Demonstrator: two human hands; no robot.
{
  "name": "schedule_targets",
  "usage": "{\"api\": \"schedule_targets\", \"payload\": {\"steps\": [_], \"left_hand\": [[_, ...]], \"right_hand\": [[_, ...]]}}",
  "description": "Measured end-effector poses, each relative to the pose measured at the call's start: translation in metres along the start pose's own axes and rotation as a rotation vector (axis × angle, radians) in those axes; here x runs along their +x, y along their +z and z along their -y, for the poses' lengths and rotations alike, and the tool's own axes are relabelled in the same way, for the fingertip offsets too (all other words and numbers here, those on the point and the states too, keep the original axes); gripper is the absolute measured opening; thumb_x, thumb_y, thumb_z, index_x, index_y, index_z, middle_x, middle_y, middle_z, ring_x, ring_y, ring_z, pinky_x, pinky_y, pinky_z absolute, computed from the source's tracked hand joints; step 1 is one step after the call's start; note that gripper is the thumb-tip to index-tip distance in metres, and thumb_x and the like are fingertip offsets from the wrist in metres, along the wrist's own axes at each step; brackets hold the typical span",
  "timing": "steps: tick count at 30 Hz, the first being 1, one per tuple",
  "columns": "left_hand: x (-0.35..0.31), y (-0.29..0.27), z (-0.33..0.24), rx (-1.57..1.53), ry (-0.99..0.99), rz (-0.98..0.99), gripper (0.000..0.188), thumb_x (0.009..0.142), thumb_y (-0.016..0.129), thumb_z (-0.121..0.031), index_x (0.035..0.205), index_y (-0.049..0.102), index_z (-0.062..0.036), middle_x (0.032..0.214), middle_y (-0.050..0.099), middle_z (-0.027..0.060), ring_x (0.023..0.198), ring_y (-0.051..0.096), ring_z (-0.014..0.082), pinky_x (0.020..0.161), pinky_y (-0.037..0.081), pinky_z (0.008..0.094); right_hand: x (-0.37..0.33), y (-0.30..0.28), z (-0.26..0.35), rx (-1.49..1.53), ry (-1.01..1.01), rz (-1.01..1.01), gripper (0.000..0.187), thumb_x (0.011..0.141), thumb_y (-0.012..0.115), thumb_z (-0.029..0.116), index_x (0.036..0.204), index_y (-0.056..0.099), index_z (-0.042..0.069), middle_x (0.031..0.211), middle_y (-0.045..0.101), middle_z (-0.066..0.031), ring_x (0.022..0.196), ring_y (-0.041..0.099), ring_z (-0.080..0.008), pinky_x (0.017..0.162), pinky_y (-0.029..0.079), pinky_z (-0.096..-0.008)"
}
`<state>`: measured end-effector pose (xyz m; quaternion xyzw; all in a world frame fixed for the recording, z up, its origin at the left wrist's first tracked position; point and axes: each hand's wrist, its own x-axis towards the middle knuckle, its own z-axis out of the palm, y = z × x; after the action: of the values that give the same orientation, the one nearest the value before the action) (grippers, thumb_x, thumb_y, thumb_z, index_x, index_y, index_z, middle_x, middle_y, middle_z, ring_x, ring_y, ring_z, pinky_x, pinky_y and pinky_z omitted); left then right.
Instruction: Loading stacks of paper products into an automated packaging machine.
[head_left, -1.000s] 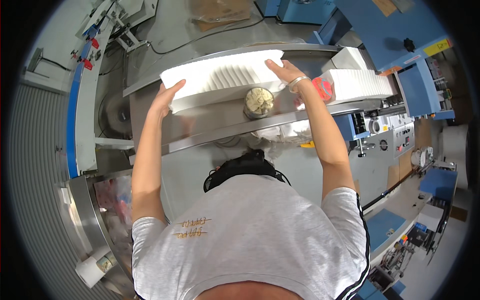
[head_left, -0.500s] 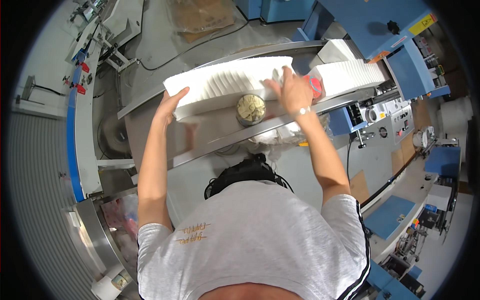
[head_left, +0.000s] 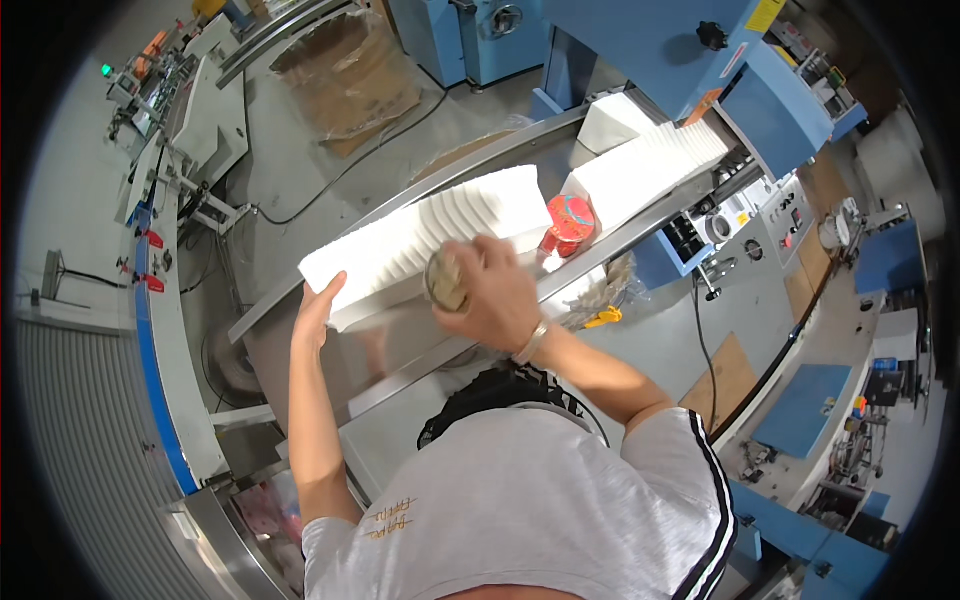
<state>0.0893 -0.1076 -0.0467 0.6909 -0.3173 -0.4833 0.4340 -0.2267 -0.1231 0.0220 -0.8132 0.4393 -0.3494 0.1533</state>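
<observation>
- Left hand [head_left: 316,310]: grasped the near left end of the long stack of white sheets [head_left: 420,225], thumb laid on the side facing the wearer; its other fingers were largely hidden.
- Right hand [head_left: 495,295]: blurred, fingers curled round a round patterned canister [head_left: 443,280] and gripping it at the front side of the stack. Whether the canister touched the stack or was clear of the steel trough [head_left: 405,335] could not be told.
- Change noted: one second earlier both hands held the stack, one at each end, and the canister stood in front of it. Half a second earlier the right hand had left its end, fingers spread. At inspection it had taken the canister.
- Consequence, as judged: the left hand alone steadied the stack, its right end having no hand on it, while the right hand was occupied with the canister.
- Beyond the right hand: a red round canister [head_left: 570,222] stood just beside the stack's right end; contact could not be confirmed.
- Farther to the right hand's right: a second stack of white sheets [head_left: 650,175] lay in the trough, with a white block [head_left: 613,122] behind it, near the blue machine [head_left: 640,40].
</observation>
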Motion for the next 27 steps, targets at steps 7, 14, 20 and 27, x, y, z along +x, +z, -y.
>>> {"api": "schedule_targets", "payload": {"steps": [7,14,20,27], "left_hand": [[-0.006,0.001,0.001,-0.021,-0.008,0.005,0.091,0.079,0.074,-0.033,0.143,0.019,0.0017,0.144,0.033,0.0150,0.135,0.029,0.0252,0.111,0.019,0.0342],[-0.011,0.002,0.000,-0.088,-0.018,0.007,0.090,0.079,0.074,-0.031,0.143,0.020,0.0015,0.142,0.035,0.0148,0.134,0.031,0.0239,0.110,0.021,0.0337],[-0.002,0.000,-0.009,-0.084,0.013,0.006,0.090,0.079,0.074,-0.030,0.142,0.020,0.0033,0.142,0.036,0.0150,0.133,0.031,0.0239,0.110,0.021,0.0331],[-0.001,-0.001,-0.002,-0.007,0.033,-0.039,0.088,0.074,0.078,-0.035,0.136,0.030,0.0048,0.132,0.047,0.0169,0.124,0.043,0.0262,0.104,0.031,0.0346]], "right_hand": [[0.124,-0.048,-0.145,-0.341,0.177,-0.308,0.069,0.063,0.072,0.027,0.124,0.045,0.011,0.115,0.047,-0.0241,0.099,0.049,-0.0433,0.079,0.049,-0.0486],[0.158,-0.017,-0.292,-0.496,0.588,0.189,0.080,0.060,0.077,0.043,0.128,0.043,0.017,0.122,0.046,-0.0251,0.109,0.049,-0.0456,0.090,0.045,-0.0478],[0.147,-0.040,-0.213,-0.555,0.201,-0.057,0.030,0.084,0.059,0.026,0.105,0.058,0.006,0.103,0.061,-0.0190,0.092,0.060,-0.0355,0.077,0.050,-0.0428],[0.094,-0.017,-0.153,-0.366,0.391,0.472,0.064,0.086,0.047,0.060,0.084,0.070,0.000,0.082,0.066,-0.0249,0.082,0.064,-0.0405,0.075,0.051,-0.0451]]}}
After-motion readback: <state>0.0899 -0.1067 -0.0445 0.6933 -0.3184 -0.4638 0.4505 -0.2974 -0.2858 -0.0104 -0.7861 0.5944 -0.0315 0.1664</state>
